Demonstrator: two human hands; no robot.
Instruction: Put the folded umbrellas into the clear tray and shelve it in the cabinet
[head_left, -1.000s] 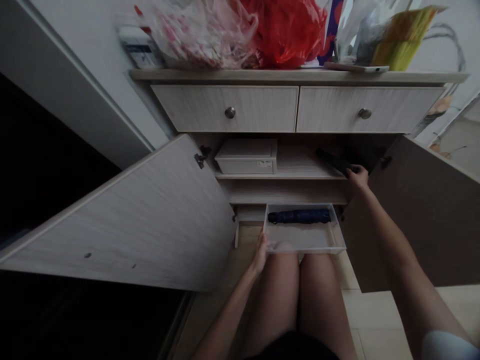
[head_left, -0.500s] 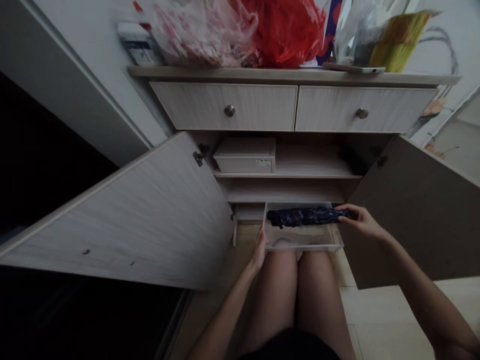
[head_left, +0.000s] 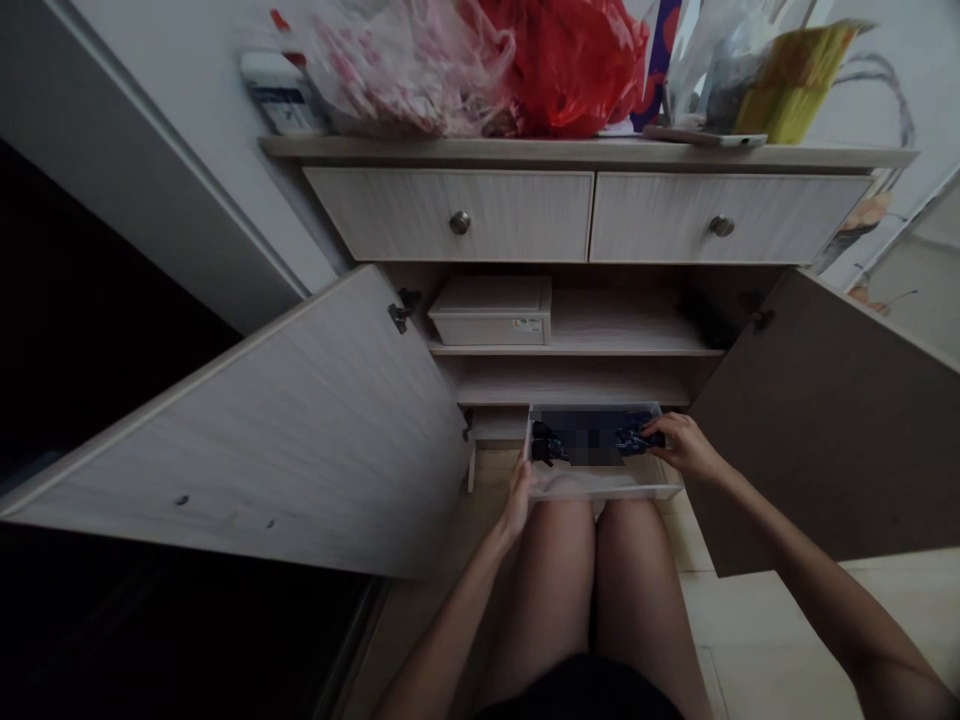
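Note:
A shallow clear plastic tray [head_left: 600,488] rests on my knees in front of an open cabinet. My left hand [head_left: 519,497] holds the tray's left edge, fingers curled on it. My right hand [head_left: 684,445] is closed on the handle end of a dark patterned folded umbrella [head_left: 636,438] that lies across the tray. A blue folded umbrella seen earlier in the tray is mostly hidden behind it and a blurred patch.
The cabinet's left door [head_left: 285,440] and right door [head_left: 825,420] stand wide open. A white lidded box [head_left: 491,312] sits on the upper shelf, a dark object [head_left: 701,315] at its right end. Two drawers with knobs are above; plastic bags [head_left: 525,60] crowd the cabinet top.
My right hand took a dark umbrella from the upper shelf's right end, brought it down and laid it in the tray. My left hand has stayed on the tray's edge.

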